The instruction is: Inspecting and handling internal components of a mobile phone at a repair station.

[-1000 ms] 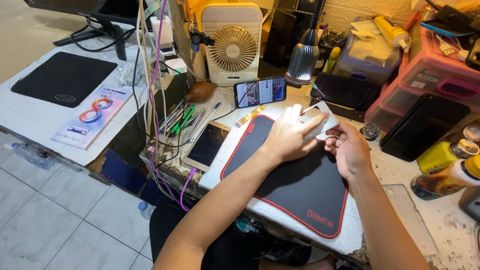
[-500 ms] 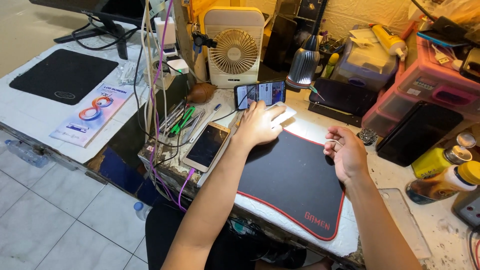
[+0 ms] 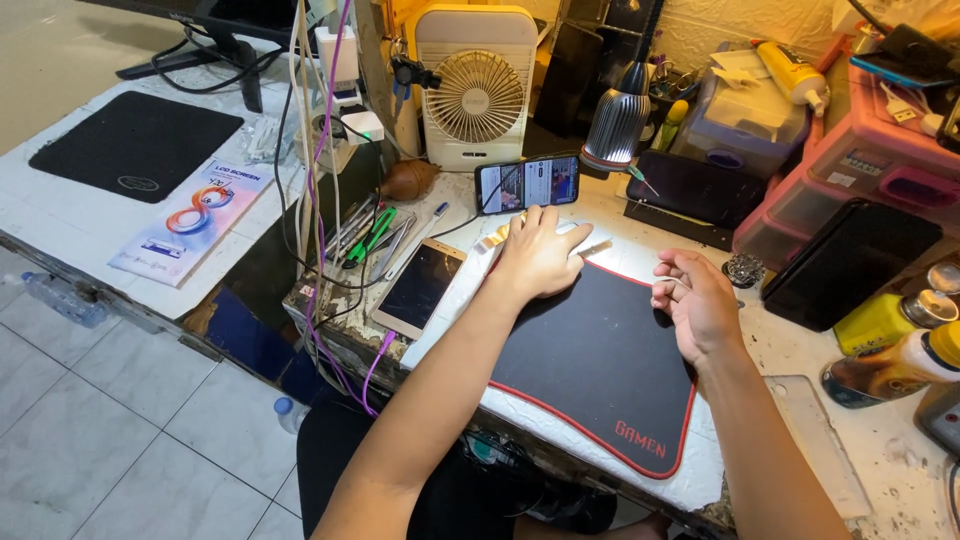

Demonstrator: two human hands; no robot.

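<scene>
While the left hand lies palm-down with fingers spread flat at the far left corner of the black red-edged mat, it covers a pale thin strip, gripping nothing visible. The right hand hovers over the mat's right edge, fingers loosely curled, empty. Just left sits a glossy cracked tablet; beyond, a propped phone and ribbed white fan on the rough pale table.
</scene>
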